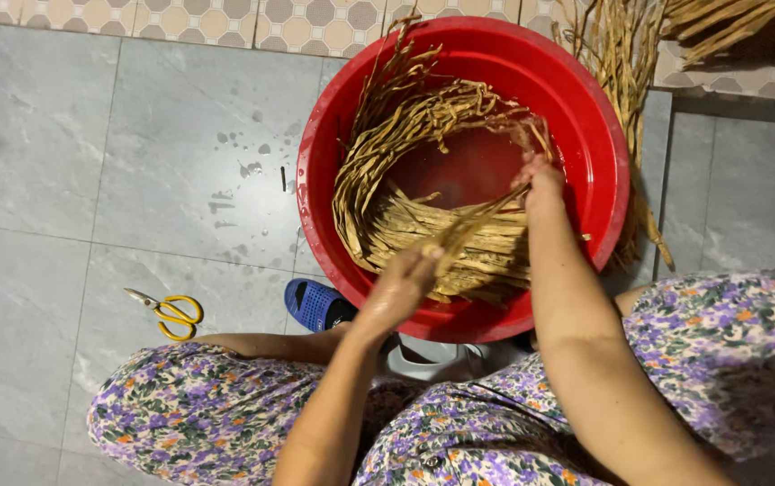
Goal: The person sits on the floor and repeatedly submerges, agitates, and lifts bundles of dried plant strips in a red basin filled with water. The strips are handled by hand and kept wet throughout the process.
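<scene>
A big red tub point(599, 135) sits on the grey floor point(63, 180), and everything here is told from that tub. Its far rim is close to a strip of patterned tiles point(180, 18). Left of the tub the floor is wide and open, with only a few wet drops point(239, 166) just beside the rim. Farther left and nearer the person lie yellow scissors point(171, 312), well apart from the tub. A blue shoe point(315, 306) peeks out under the tub's near left edge. Right of the tub, more dry strips point(626, 54) lean against its rim, so there is little room on that side. Inside the tub is some water and a curled bundle of tan strips point(405, 135), which lies mostly along the left and near sides. The left hand point(405, 279) is over the tub's near rim, its grip pressed together around the end of some strips. The right hand point(540, 175) is over the middle right of the tub, its grip pinching the other end of those strips. Both arms reach forward from knees in purple flowered cloth point(729, 333), just near the tub.
</scene>
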